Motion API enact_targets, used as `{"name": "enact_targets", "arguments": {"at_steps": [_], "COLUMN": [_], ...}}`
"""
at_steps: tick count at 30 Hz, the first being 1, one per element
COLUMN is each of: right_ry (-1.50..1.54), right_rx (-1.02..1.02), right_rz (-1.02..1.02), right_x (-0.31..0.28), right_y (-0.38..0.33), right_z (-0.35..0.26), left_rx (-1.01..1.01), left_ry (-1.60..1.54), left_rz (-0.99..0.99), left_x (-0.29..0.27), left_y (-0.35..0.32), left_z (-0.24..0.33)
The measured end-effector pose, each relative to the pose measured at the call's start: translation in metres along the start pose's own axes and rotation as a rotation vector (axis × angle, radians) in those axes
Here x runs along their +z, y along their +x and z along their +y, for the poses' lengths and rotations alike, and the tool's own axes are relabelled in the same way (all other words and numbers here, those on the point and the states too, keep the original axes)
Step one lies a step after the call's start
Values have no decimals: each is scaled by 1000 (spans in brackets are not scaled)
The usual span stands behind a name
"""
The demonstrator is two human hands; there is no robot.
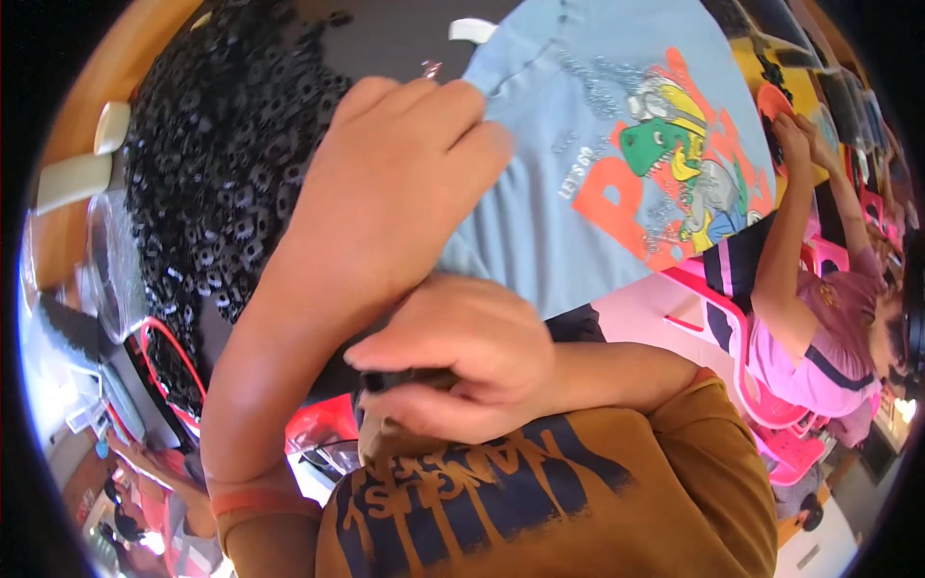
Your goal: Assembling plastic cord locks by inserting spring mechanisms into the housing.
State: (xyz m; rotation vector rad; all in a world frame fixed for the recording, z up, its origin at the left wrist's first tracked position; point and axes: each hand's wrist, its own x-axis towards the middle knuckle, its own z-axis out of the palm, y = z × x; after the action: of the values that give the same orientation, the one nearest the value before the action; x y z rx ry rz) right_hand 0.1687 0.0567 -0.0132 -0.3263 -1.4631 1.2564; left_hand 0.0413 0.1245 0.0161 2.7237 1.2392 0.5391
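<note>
Up top, your left hand pinches the blue shirt with closed fingers. Your right hand curls shut around a small dark thing.

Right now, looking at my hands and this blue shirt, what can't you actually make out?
- Head view: the dark thing in the right hand is mostly covered by its fingers; its kind is unclear.
- The left hand hides the edge of the light blue shirt that it presses.
- The pile of small black parts is too small and bent by the fisheye to tell single pieces.
- The shirt's far side is cut off by the rim.
</note>
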Motion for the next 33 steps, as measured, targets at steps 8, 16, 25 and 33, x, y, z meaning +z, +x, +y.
{"name": "enact_targets", "arguments": {"at_steps": [8, 16, 25, 33], "right_ry": [86, -50, -247, -353], "right_rx": [155, 181, 80, 74], "right_rz": [143, -2, -168, -215], "right_x": [10, 10, 11, 14], "right_y": [-4, 1, 8, 8], "right_z": [2, 4, 2, -2], "left_rx": [-505, -702, -601, -420], "left_ry": [-563, -803, -688, -415], "left_rz": [273, 366, 316, 447], "left_x": [-41, -64, -69, -44], "left_y": [-41, -108, -117, -131], "left_z": [11, 52, 54, 64]}}
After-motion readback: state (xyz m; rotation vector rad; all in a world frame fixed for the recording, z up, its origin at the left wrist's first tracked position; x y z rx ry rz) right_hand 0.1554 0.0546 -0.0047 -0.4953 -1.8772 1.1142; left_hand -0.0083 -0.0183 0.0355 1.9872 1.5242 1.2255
